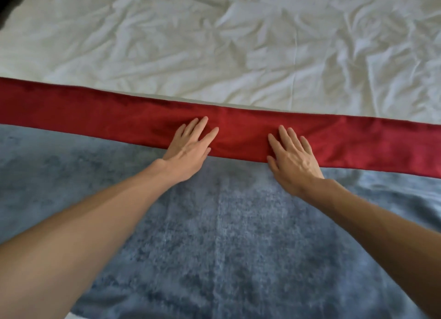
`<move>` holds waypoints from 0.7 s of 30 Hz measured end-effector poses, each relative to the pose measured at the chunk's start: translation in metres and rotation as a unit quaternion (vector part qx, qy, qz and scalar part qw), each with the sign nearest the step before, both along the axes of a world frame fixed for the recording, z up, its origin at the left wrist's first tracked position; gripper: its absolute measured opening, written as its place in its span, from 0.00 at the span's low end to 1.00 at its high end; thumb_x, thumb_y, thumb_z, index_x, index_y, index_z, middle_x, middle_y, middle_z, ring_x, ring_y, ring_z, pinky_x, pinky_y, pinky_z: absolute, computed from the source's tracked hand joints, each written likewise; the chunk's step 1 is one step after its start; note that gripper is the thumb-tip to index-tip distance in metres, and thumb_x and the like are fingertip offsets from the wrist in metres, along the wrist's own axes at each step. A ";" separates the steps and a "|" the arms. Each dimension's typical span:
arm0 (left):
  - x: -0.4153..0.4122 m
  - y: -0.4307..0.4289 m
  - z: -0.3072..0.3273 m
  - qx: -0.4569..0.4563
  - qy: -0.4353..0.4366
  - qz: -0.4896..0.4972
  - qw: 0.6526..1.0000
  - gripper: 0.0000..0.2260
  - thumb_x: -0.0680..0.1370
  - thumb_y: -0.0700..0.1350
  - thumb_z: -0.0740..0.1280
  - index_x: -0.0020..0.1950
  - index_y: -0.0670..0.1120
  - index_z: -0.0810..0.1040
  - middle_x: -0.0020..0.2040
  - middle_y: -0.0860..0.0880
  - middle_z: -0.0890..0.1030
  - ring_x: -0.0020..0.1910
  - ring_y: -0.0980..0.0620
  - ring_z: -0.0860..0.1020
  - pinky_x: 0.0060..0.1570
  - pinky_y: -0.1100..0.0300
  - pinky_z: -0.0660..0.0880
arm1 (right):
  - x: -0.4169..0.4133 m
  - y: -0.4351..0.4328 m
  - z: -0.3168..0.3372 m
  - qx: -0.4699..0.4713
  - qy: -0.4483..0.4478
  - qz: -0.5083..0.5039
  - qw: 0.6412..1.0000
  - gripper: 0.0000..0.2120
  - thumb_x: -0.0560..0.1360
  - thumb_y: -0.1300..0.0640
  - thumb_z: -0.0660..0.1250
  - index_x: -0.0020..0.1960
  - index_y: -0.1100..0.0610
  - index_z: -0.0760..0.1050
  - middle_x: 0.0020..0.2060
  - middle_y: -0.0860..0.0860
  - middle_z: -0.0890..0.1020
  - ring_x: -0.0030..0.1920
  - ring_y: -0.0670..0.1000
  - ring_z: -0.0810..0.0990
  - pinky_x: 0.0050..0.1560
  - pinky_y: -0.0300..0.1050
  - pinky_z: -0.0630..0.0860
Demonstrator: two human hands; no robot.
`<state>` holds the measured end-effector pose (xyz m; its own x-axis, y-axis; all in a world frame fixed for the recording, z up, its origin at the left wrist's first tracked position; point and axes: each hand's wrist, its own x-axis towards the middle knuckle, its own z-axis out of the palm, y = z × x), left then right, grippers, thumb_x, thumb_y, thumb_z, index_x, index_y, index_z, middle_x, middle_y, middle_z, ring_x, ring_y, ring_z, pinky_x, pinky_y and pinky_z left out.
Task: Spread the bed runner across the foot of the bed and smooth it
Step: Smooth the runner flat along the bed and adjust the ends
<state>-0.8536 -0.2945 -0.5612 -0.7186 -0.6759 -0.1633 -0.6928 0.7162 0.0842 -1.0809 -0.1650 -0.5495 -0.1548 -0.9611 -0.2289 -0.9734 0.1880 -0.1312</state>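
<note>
Blue-grey blanket (pixel 226 235) covered the near bed, two bare forearms reaching over it. Bed runner (pixel 95 118), red, lay as a narrow band along the blanket's far edge, long axis left to right across the bed, wrinkled white sheet (pixel 214 44) beyond. Left hand (pixel 188 151) and right hand (pixel 292 156) pressed flat on its middle, apart, fingers (pixel 201 125) straight, spread, gripping nothing.

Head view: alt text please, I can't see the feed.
The left hand and right hand press flat, fingers straight, on a red bed runner stretched across the frame. A blue-grey blanket lies nearer the camera, a wrinkled white sheet beyond.
</note>
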 end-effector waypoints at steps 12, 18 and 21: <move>-0.030 -0.066 -0.003 -0.082 0.052 0.021 0.995 0.18 0.76 0.36 0.65 0.66 0.44 0.72 0.64 0.44 0.74 0.63 0.43 0.70 0.64 0.50 0.65 | -0.023 -0.075 -0.011 -0.096 0.008 -0.024 0.995 0.16 0.78 0.58 0.61 0.66 0.58 0.69 0.62 0.57 0.75 0.64 0.59 0.70 0.65 0.52 0.61; -0.039 -0.093 -0.002 -0.099 0.099 0.048 0.989 0.05 0.78 0.40 0.65 0.52 0.43 0.78 0.50 0.45 0.80 0.52 0.44 0.75 0.53 0.52 0.67 | -0.030 -0.096 -0.017 -0.124 0.010 -0.073 0.990 0.08 0.78 0.57 0.63 0.52 0.59 0.77 0.50 0.56 0.79 0.54 0.60 0.73 0.57 0.53 0.63; -0.041 -0.105 0.000 -0.091 0.099 0.033 0.990 0.05 0.78 0.36 0.63 0.47 0.44 0.78 0.46 0.47 0.80 0.48 0.45 0.75 0.50 0.55 0.65 | -0.036 -0.105 -0.012 -0.139 -0.008 -0.074 0.987 0.09 0.79 0.56 0.61 0.50 0.59 0.78 0.47 0.56 0.81 0.51 0.59 0.74 0.55 0.52 0.61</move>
<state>-0.8943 -0.3991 -0.5617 -0.6782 -0.7273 0.1052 -0.7208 0.6863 0.0971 -1.1165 -0.2698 -0.5620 -0.2973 -0.9541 0.0373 -0.9350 0.2829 -0.2139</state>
